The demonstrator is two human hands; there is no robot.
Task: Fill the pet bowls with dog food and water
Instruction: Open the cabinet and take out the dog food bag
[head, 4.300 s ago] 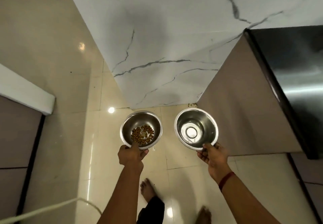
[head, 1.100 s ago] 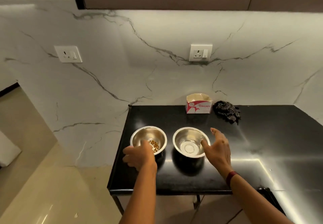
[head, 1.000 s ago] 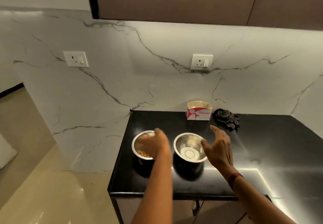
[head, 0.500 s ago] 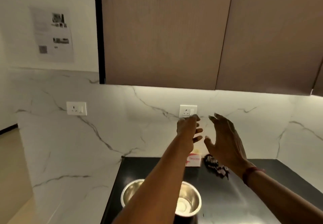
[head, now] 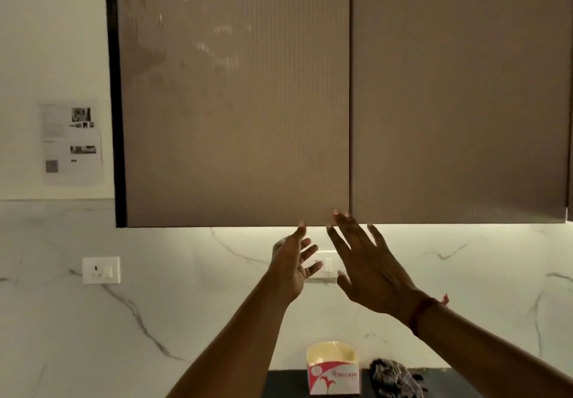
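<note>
Left grip (head: 293, 265) and right grip (head: 366, 270) are both empty with fingers spread, raised to the bottom edge of the cabinet (head: 235, 103) at the seam between its doors. The bowls are out of frame, so I cannot place them. Risk as I judge it: that handleless edge offers little purchase, so fingertips may slip, or a door may swing out into the head camera.

We've got two hands up, left hand (head: 291, 269) and right hand (head: 369, 270). Two cabinet doors overhead: left door (head: 235, 93), right door (head: 459, 93). We make it two wall sockets, the clear socket (head: 100, 270) and the half-hidden socket (head: 327, 261). One printed sheet (head: 71, 143), one carton (head: 333, 377), one dark cloth (head: 393, 379), one red wrist band (head: 418, 310), one black counter (head: 288, 386).
</note>
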